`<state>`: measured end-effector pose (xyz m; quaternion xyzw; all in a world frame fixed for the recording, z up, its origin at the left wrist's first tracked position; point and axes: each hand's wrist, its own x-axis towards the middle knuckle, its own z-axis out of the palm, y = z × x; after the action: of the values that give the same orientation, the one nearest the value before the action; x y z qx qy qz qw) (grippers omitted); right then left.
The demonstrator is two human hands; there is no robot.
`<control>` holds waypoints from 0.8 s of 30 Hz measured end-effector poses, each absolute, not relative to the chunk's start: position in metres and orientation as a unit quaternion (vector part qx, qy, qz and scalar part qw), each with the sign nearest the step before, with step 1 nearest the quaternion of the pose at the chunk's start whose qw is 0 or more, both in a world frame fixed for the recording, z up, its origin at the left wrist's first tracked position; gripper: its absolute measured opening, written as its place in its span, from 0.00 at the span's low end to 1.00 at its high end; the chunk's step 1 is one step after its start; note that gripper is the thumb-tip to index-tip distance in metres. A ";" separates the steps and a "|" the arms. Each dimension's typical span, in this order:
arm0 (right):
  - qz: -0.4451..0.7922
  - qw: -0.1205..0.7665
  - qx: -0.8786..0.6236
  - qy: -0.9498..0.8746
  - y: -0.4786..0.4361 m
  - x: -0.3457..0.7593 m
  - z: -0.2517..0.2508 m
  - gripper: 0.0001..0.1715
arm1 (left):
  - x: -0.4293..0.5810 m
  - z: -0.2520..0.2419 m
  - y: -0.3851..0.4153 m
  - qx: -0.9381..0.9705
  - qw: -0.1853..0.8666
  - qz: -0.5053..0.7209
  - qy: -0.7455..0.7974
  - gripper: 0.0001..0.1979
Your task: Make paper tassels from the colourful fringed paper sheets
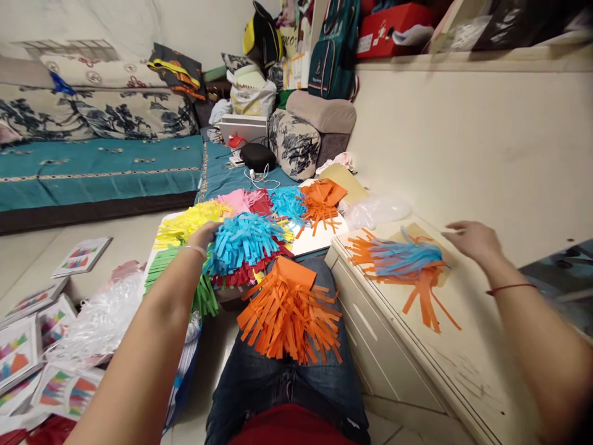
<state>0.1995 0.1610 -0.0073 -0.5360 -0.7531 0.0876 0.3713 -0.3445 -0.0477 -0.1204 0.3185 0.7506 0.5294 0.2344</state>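
Observation:
My left hand (207, 235) reaches to the left edge of a blue fringed paper bundle (248, 241) in the colourful pile; its fingertips are partly hidden, so its grip is unclear. My right hand (475, 240) hovers with bent fingers apart, just right of a blue and orange fringed bundle (407, 256) on the white cabinet top, holding nothing. An orange fringed bundle (291, 312) lies across my lap. Yellow (189, 222), green (162, 266) and another orange bundle (322, 201) lie around the pile.
Boxed sets (81, 256) and clear plastic wrapping (109, 315) cover the floor at left. A teal sofa (97, 173) stands behind. A clear plastic bag (377, 210) rests against the wall behind the cabinet (467, 352). A black case (257, 157) sits beside a white cable.

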 end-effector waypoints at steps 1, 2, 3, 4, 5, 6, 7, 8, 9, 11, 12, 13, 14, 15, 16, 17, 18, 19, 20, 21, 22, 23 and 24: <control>0.088 0.376 -0.517 -0.764 0.159 0.180 -0.013 0.10 | -0.346 -0.120 -0.044 0.321 0.233 0.534 0.747 0.18; 0.094 0.382 -0.491 -0.777 0.155 0.158 -0.018 0.06 | -0.348 -0.120 -0.042 0.328 0.228 0.540 0.741 0.17; 0.099 0.394 -0.461 -0.789 0.149 0.134 -0.023 0.04 | -0.350 -0.119 -0.040 0.338 0.220 0.547 0.734 0.15; 0.118 0.391 -0.426 -0.807 0.142 0.109 -0.028 0.04 | -0.352 -0.118 -0.039 0.347 0.210 0.555 0.726 0.13; 0.138 0.388 -0.390 -0.824 0.132 0.082 -0.032 0.04 | -0.353 -0.117 -0.040 0.358 0.198 0.564 0.717 0.11; 0.159 0.383 -0.353 -0.839 0.121 0.055 -0.036 0.04 | -0.352 -0.117 -0.041 0.370 0.186 0.573 0.707 0.10; 0.183 0.376 -0.316 -0.852 0.109 0.029 -0.040 0.06 | -0.349 -0.118 -0.044 0.383 0.174 0.581 0.697 0.10; 0.209 0.365 -0.281 -0.863 0.096 0.002 -0.044 0.07 | -0.345 -0.120 -0.047 0.395 0.164 0.588 0.686 0.11; 0.233 0.360 -0.254 -0.867 0.083 -0.023 -0.049 0.07 | -0.339 -0.122 -0.051 0.408 0.155 0.594 0.676 0.11; 0.286 0.347 -0.212 -0.868 0.059 -0.071 -0.062 0.09 | -0.324 -0.127 -0.059 0.428 0.140 0.603 0.658 0.12; 0.309 0.345 -0.201 -0.863 0.048 -0.092 -0.070 0.09 | -0.316 -0.130 -0.063 0.438 0.135 0.607 0.649 0.12; 0.332 0.341 -0.194 -0.858 0.039 -0.112 -0.079 0.10 | -0.309 -0.133 -0.066 0.447 0.134 0.610 0.640 0.13; 0.353 0.339 -0.191 -0.851 0.032 -0.130 -0.088 0.11 | -0.304 -0.135 -0.069 0.457 0.137 0.611 0.632 0.14; 0.371 0.339 -0.191 -0.843 0.027 -0.145 -0.097 0.13 | -0.300 -0.137 -0.072 0.468 0.145 0.609 0.624 0.15; 0.387 0.338 -0.193 -0.836 0.024 -0.157 -0.106 0.16 | -0.298 -0.138 -0.074 0.479 0.157 0.604 0.617 0.16; 0.402 0.338 -0.194 -0.829 0.022 -0.166 -0.113 0.18 | -0.297 -0.137 -0.077 0.490 0.172 0.597 0.611 0.17; 0.415 0.336 -0.193 -0.823 0.023 -0.172 -0.119 0.20 | -0.299 -0.137 -0.079 0.500 0.189 0.588 0.607 0.17; 0.429 0.332 -0.188 -0.819 0.024 -0.176 -0.124 0.20 | -0.301 -0.135 -0.081 0.507 0.205 0.580 0.604 0.18; 0.444 0.325 -0.181 -0.815 0.025 -0.178 -0.127 0.19 | -0.304 -0.133 -0.083 0.513 0.220 0.571 0.602 0.18; 0.458 0.316 -0.170 -0.813 0.027 -0.179 -0.129 0.18 | -0.307 -0.131 -0.085 0.517 0.234 0.564 0.601 0.19; 0.472 0.307 -0.160 -0.811 0.030 -0.178 -0.130 0.16 | -0.309 -0.130 -0.086 0.519 0.244 0.558 0.600 0.19; 0.484 0.299 -0.150 -0.809 0.032 -0.177 -0.130 0.15 | -0.311 -0.128 -0.087 0.520 0.252 0.554 0.600 0.19; 0.494 0.292 -0.143 -0.806 0.034 -0.175 -0.130 0.14 | -0.312 -0.127 -0.086 0.520 0.257 0.552 0.600 0.19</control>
<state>-0.1753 0.0335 -0.1301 -0.1429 -0.8065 0.4941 0.2916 -0.3120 -0.0865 -0.1268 0.5196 0.5997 0.5518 0.2566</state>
